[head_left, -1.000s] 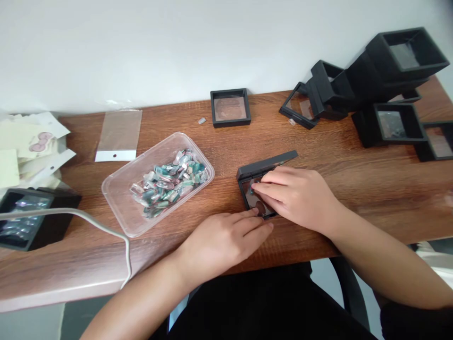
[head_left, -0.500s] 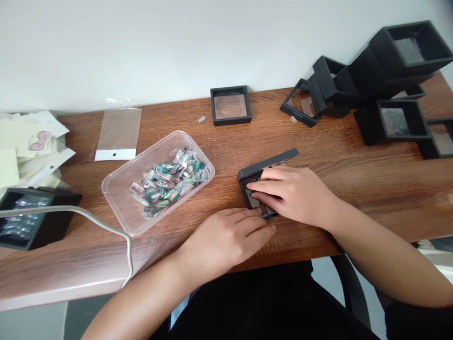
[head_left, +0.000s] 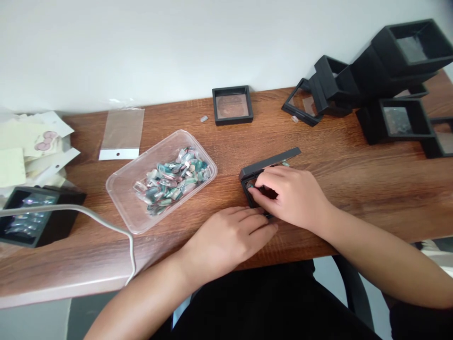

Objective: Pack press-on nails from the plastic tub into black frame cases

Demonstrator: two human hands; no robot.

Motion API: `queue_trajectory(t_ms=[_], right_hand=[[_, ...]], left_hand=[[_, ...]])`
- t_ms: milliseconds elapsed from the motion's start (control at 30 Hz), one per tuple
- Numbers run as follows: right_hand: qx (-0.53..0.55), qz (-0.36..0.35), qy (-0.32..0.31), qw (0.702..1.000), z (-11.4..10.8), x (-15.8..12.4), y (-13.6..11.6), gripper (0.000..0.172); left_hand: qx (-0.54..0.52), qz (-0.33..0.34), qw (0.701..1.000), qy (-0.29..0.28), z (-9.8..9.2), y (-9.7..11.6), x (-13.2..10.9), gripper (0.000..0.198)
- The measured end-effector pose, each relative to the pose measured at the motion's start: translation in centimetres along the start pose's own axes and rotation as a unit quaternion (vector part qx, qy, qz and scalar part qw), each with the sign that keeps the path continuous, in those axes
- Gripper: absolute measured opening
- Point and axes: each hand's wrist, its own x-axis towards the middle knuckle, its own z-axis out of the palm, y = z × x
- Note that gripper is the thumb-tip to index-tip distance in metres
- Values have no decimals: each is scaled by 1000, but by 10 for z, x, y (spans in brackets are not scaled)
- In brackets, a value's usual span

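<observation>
A small black display case (head_left: 269, 163) lies open on the wooden desk (head_left: 354, 160) in front of me, its lid tilted up at the back. My right hand (head_left: 290, 193) rests over the case with its fingers curled into the inside, fingertips at a small green stone. What the fingertips hold is too small to make out. My left hand (head_left: 230, 236) lies flat on the desk just below the case, fingers stretched out and touching its near edge. A clear plastic tub (head_left: 161, 182) of green and clear stones stands to the left.
Several black display cases (head_left: 389, 71) are piled at the back right. One case (head_left: 232, 105) stands alone at the back by the wall. A clear sleeve (head_left: 122, 134), papers (head_left: 31, 146), a black box (head_left: 35, 219) and a grey cable (head_left: 106, 226) lie left.
My right hand's fingers have curled from lying flat on the case's inside to pinching at its left edge. The left hand has stayed in place.
</observation>
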Motion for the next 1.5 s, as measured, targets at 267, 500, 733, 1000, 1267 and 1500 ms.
queue_trajectory(t_ms=[267,500,733,1000,1267,1500], right_hand=[[-13,58,10,998,5,0,-7,32],[73,72,-24,994,-15,-2,12,20],[30,40,-93,994,-21,-5,26,25],[27,28,-99,994,-22,-3,27,22],[21,-11,-103,994,-21,-3,30,20],[11,-1,-113,993,-24,-3,27,13]], left_hand=[[-2,-18,999,-39,-3,3,-4,31],[-23,-29,997,-62,-6,2,-4,30],[-2,-19,999,-44,-4,1,-6,31],[57,-4,998,8,-6,1,-2,30],[145,-86,985,20,-5,-7,-6,27],[152,-128,980,-12,-3,-9,-4,30]])
